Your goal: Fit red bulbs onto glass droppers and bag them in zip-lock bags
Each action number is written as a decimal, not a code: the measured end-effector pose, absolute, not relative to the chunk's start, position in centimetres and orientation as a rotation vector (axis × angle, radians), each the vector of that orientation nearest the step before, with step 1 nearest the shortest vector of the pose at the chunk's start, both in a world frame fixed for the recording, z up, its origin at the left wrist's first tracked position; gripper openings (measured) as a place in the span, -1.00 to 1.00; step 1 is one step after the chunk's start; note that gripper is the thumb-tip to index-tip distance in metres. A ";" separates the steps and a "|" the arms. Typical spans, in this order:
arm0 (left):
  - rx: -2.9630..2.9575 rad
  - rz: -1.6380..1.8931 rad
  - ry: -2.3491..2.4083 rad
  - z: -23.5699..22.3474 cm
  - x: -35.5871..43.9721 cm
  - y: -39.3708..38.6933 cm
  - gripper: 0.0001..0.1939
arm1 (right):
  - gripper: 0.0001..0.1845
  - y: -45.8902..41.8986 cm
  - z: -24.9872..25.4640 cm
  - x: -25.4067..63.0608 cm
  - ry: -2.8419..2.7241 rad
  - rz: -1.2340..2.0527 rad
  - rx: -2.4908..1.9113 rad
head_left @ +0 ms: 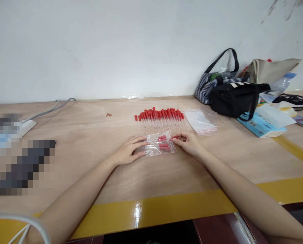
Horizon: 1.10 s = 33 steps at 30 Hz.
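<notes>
A clear plastic zip bag (155,149) lies flat on the table with a few red-bulbed droppers (164,145) inside. My left hand (128,150) rests on the bag's left end, its fingers spread. At the bag's right edge, the fingers of my right hand (188,142) are pinched on the red bulb of a dropper (175,138). How far that dropper's tube reaches into the bag is hard to make out. Just beyond the bag, a row of loose droppers (158,114) lies with red bulbs pointing away and thin clear tubes toward me.
Flat plastic bags (201,122) are stacked right of the row. Farther right sit a striped bag (204,89), a black bag (232,101) and a blue tissue pack (262,125). A power strip (29,127) with a grey cable stands left. Yellow tape (153,210) edges the table.
</notes>
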<state>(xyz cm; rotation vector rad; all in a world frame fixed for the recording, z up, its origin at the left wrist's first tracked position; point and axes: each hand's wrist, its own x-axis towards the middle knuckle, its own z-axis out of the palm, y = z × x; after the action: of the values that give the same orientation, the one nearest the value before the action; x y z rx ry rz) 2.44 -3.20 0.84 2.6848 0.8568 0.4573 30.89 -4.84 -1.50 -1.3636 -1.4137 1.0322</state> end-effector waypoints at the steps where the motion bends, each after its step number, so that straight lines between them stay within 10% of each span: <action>1: 2.686 0.454 0.858 0.8 2.4 -3.2 -0.59 | -0.69 -4.8 -1.5 31.0 -1.447 1.010 -1.369; 22: 2.693 0.436 0.855 0.7 2.3 -3.1 -0.52 | -0.51 -5.6 0.3 29.8 -1.317 1.419 -1.301; 33: 2.699 0.289 0.817 1.0 2.2 -3.1 -0.55 | -0.56 -4.7 -1.5 29.9 -1.617 0.821 -1.417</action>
<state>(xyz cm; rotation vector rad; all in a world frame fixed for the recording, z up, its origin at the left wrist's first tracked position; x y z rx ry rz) 2.19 -3.06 1.03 2.6990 0.8173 0.2887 29.87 -4.69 -1.50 -1.4174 -1.6168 0.8206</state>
